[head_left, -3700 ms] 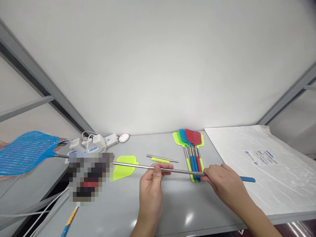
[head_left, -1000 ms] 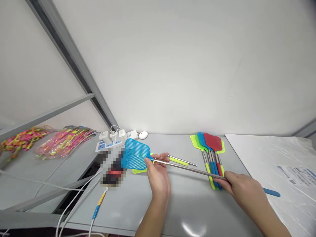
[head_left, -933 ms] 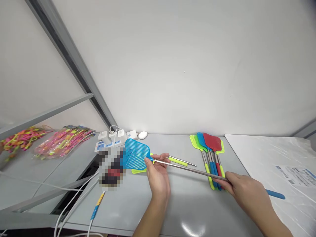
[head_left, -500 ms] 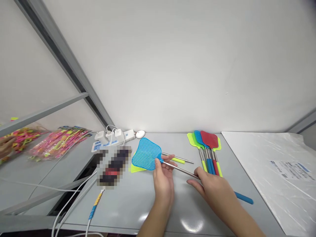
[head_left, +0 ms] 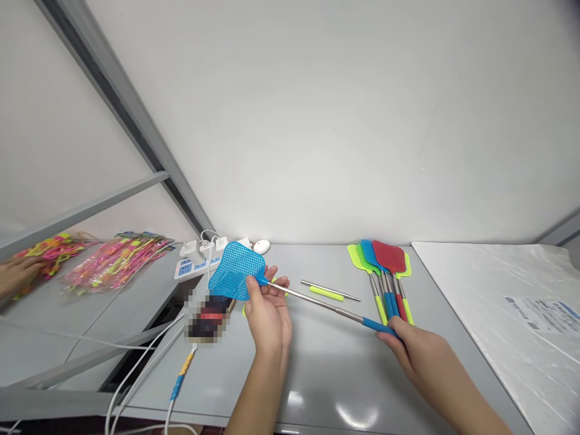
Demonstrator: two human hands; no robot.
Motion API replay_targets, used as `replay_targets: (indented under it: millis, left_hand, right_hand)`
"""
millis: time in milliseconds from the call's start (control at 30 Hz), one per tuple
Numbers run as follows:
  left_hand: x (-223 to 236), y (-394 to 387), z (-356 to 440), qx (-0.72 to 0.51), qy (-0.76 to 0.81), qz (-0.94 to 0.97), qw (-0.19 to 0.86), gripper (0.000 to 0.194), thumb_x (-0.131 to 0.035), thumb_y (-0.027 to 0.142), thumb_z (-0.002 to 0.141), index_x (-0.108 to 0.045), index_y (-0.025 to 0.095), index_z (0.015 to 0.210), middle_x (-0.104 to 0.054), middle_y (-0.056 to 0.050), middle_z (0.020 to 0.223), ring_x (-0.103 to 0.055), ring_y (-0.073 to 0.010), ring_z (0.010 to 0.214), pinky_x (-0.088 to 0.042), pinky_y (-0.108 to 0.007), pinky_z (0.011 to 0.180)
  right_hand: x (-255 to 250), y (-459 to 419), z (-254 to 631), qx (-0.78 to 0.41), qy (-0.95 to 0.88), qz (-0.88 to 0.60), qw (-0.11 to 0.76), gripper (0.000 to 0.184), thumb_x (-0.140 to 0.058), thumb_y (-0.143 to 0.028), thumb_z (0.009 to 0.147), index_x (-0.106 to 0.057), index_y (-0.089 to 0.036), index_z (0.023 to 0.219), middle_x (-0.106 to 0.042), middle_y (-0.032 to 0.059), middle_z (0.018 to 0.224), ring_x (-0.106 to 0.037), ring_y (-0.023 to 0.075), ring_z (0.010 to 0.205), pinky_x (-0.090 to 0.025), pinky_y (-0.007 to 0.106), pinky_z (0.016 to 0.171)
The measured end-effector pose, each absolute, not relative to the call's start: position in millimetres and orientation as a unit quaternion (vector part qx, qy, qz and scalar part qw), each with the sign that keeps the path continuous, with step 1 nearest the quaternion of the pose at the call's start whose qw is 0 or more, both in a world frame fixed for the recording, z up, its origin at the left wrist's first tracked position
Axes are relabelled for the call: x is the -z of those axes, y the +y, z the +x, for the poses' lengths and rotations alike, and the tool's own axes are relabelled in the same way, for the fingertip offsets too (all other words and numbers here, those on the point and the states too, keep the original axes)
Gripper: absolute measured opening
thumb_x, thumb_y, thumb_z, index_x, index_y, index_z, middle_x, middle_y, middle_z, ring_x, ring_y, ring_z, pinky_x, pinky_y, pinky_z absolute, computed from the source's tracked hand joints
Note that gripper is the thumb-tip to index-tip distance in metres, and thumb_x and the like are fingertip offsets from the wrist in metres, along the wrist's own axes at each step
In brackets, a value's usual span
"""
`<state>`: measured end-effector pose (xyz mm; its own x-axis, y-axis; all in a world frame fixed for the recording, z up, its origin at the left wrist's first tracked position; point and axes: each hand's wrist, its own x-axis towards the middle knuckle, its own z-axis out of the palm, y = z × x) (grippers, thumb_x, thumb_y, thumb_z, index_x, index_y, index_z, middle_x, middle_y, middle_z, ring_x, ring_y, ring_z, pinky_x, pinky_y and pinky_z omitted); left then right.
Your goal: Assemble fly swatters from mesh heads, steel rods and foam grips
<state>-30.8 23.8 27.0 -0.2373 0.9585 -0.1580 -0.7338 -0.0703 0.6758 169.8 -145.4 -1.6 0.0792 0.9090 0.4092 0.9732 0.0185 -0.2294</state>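
Observation:
A blue fly swatter [head_left: 238, 270] with a metal telescopic rod hangs slanted above the grey table, held in both hands. My left hand [head_left: 270, 311] pinches its neck just below the mesh head, thumb on top and the other fingers behind. Around the blue grip at the rod's other end, my right hand [head_left: 414, 344] is closed. Behind the rod, a loose metal rod [head_left: 330, 290] and a yellow-green grip [head_left: 326, 294] lie on the table. A yellow-green piece is mostly hidden behind my left hand.
Several finished-looking swatters [head_left: 387, 260] lie fanned at the back right, beside a white wrapped sheet [head_left: 493, 302]. To the left are a power strip [head_left: 199, 269], a blurred-out phone [head_left: 211, 317] with cables, and bagged pink items [head_left: 120, 260]. Another person's hand [head_left: 20, 275] touches colourful pieces.
The swatter's head and my left hand have moved left. My right hand has slid from the metal rod to the blue grip, and more of the rod shows between the hands.

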Motion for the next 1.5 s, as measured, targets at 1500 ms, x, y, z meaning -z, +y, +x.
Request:
replay_targets:
  millis: [1500]
  left_hand:
    - [-1.4, -9.4, 31.3, -0.482, 0.331, 0.404, 0.704, 0.045, -0.054, 0.052, 0.091, -0.07, 0.011, 0.081, -0.073, -0.012, 0.091, -0.068, -0.018, 0.067, -0.055, -0.033, 0.071]
  right_hand:
    - [7.8, -129.4, 128.4, -0.395, -0.429, -0.705, 0.405, 0.044, -0.037, -0.057, 0.095, -0.058, -0.021, 0.083, -0.046, -0.0025, 0.057, -0.043, 0.0139, 0.052, -0.028, 0.024, 0.051]
